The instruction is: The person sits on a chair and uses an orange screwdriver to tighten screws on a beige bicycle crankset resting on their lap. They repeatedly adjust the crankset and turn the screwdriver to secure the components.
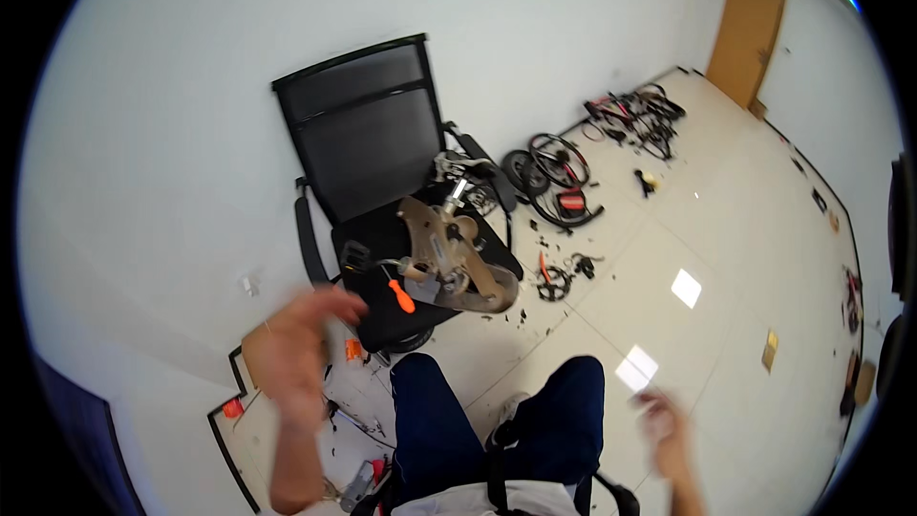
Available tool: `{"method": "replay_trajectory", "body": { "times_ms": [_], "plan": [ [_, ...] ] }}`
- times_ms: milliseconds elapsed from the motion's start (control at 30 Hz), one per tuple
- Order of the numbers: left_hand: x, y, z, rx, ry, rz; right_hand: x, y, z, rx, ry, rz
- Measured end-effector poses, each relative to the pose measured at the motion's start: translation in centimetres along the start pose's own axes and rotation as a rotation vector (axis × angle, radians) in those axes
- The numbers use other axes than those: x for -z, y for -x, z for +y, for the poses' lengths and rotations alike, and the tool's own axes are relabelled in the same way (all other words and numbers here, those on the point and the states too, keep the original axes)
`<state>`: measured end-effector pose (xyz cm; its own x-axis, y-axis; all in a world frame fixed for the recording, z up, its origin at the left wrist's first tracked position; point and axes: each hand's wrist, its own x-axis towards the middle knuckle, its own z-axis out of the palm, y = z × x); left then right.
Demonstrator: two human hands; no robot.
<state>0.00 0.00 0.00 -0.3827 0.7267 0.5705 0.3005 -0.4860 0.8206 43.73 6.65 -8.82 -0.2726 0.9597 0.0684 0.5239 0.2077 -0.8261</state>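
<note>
My left hand (pixel 304 344), blurred by motion, is raised in front of the black mesh-back office chair (pixel 368 124), left of its seat. Its fingers stretch out to the right and hold nothing I can see. My right hand (pixel 664 428) hangs over the floor beside my right knee, blurred too, with fingers loosely apart and nothing visible in them. On the seat lies a brown-grey metal and plastic assembly (pixel 457 258) of unclear kind. An orange-handled screwdriver (pixel 401 296) rests at its left, below a black pedal-like part (pixel 355 256). Neither hand touches these.
Bicycle wheels (pixel 559 162) lean by the wall right of the chair. Farther back lies a heap of bike parts (pixel 635 119). A crank-like part (pixel 552 282) and small debris are on the tiled floor. A cardboard box (pixel 256 355) stands at lower left. A brown door (pixel 748 33) is far right.
</note>
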Motion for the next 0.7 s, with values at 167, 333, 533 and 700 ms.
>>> {"method": "replay_trajectory", "body": {
  "times_ms": [167,333,533,700],
  "plan": [
    [1.4,21.5,-9.6,0.862,0.023,0.156,-11.1,11.8,5.6,-0.098,0.376,-0.344],
    [0.7,25.2,-10.4,0.967,-0.038,-0.020,-11.9,15.6,7.0,-0.511,0.166,-0.024],
    [1.6,17.2,-14.0,0.807,-0.052,-0.077,-14.6,9.6,2.0,-0.206,0.246,-0.108],
    [2.5,12.5,-16.5,0.778,-0.027,-0.079,-14.4,7.5,5.6,-0.103,0.387,-0.317]
  ]
}}
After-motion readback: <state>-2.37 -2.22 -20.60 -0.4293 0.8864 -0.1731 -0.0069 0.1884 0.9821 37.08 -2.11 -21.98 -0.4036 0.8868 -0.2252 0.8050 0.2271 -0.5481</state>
